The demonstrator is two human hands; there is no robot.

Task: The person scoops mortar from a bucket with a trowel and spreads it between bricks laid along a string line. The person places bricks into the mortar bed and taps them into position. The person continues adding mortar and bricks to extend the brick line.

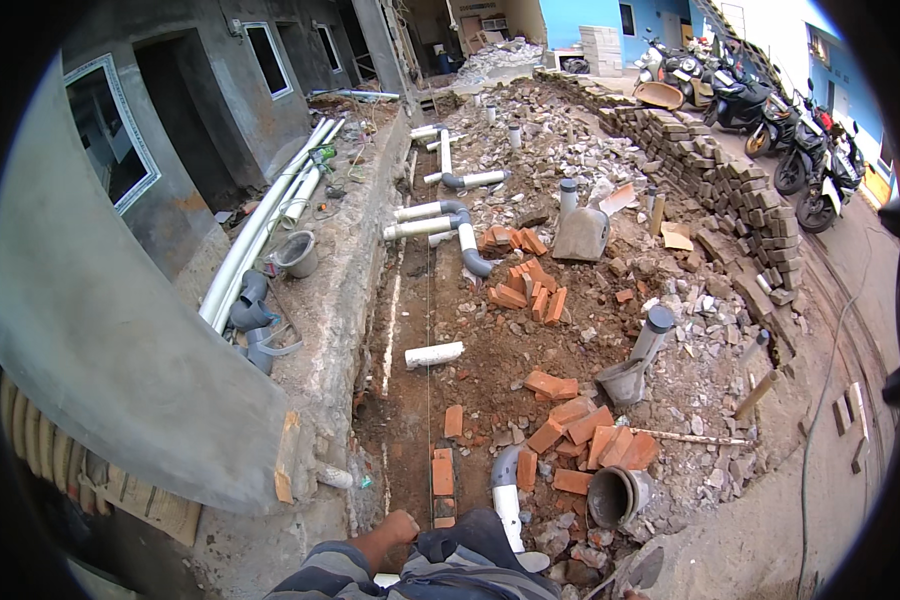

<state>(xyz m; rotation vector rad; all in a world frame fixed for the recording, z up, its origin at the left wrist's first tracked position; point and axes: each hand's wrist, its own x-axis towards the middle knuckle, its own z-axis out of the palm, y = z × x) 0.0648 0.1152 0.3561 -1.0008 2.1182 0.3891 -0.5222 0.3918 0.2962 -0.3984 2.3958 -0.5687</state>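
My left hand (400, 526) is at the lower edge beside my dark-clothed knee, its fingers curled; whatever they may hold is hidden. Just ahead of it, orange bricks (442, 477) sit in a short row along a thin taut string (429, 400). One loose brick (454, 421) lies beyond them. A small skin-toned bit at the bottom edge may be my right hand (634, 595), too cut off to read its fingers. Near it shows a dark, flat shape (647, 568) I cannot make out. A white pipe with a grey elbow (507, 500) stands right of my knee.
Brick piles (595, 435) and a tilted bucket (610, 495) are to the right on rubble. A white pipe piece (434, 355) lies in the dirt ahead. Left runs a concrete ledge (335, 330) with long white pipes (260, 240). Stacked pavers (710, 160) and parked motorbikes (770, 120) are far right.
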